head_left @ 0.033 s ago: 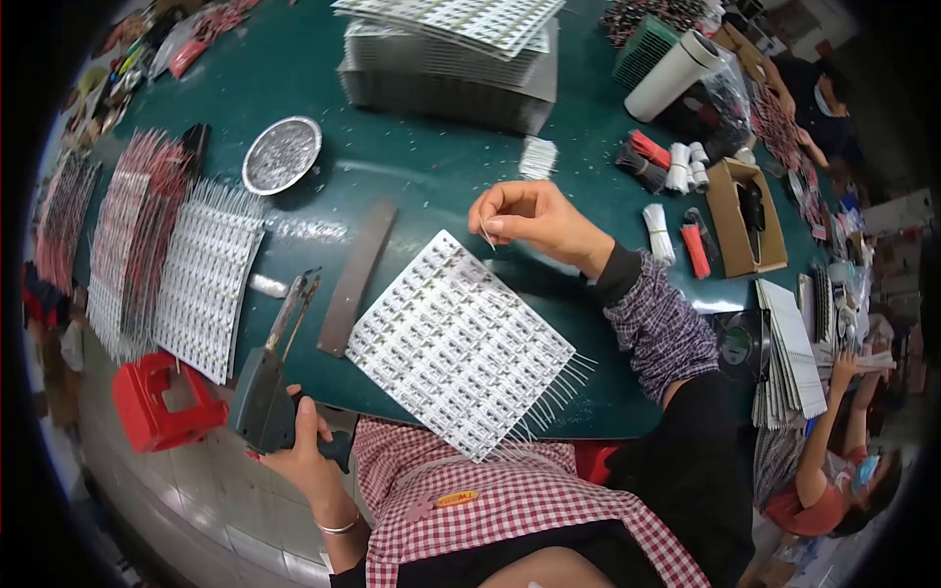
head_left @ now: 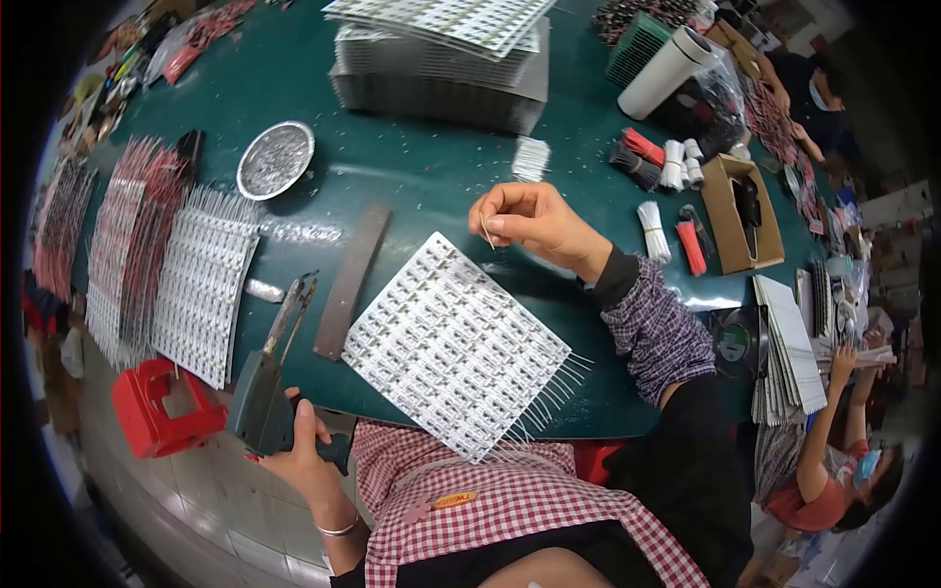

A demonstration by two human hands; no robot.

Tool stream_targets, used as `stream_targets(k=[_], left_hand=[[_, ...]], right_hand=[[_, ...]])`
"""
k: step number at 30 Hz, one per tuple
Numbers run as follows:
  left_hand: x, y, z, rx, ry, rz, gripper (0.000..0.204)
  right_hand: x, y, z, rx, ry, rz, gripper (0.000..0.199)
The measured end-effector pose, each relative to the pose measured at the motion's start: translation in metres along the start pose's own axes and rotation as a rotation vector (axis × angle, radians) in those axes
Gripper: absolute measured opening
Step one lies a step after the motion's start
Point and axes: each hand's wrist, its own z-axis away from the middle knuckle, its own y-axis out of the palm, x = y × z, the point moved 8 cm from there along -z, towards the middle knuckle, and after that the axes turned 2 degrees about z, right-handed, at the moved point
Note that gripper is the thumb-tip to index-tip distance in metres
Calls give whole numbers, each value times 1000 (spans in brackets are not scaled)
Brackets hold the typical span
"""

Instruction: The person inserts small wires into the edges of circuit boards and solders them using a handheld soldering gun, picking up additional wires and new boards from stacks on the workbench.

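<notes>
A white panel of small circuit boards (head_left: 456,343) lies tilted on the green table (head_left: 421,176), with thin wire leads sticking out along its lower right edge. My right hand (head_left: 529,220) hovers just above the panel's top corner, thumb and forefinger pinching a thin wire (head_left: 486,231). My left hand (head_left: 299,456) is at the table's near edge, gripping a dark pistol-shaped soldering tool (head_left: 263,397) whose metal tip points up the table, left of the panel.
A brown flat strip (head_left: 351,279) lies between the tool and the panel. Wired panels (head_left: 201,284) lie at left, a red holder (head_left: 157,407) near them, a round metal dish (head_left: 275,160) behind. Panel stacks (head_left: 441,69), wire bundles (head_left: 676,162) and a cardboard box (head_left: 745,211) stand farther off. Another person (head_left: 833,461) works at right.
</notes>
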Motion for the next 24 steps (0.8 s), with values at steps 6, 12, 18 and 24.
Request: stream_targets(k=[6, 12, 18, 24], left_hand=[[11, 8, 4, 85, -71, -28, 29], [10, 8, 9, 53, -35, -9, 23], [8, 9, 13, 88, -19, -44, 23], [5, 10, 15, 93, -11, -50, 21]], right_hand=[[-15, -26, 31, -154, 3, -381, 9], [-30, -44, 39, -200, -4, -479, 7], [-45, -55, 47, -341, 30, -518, 5], [-36, -70, 50, -525, 44, 30, 13]])
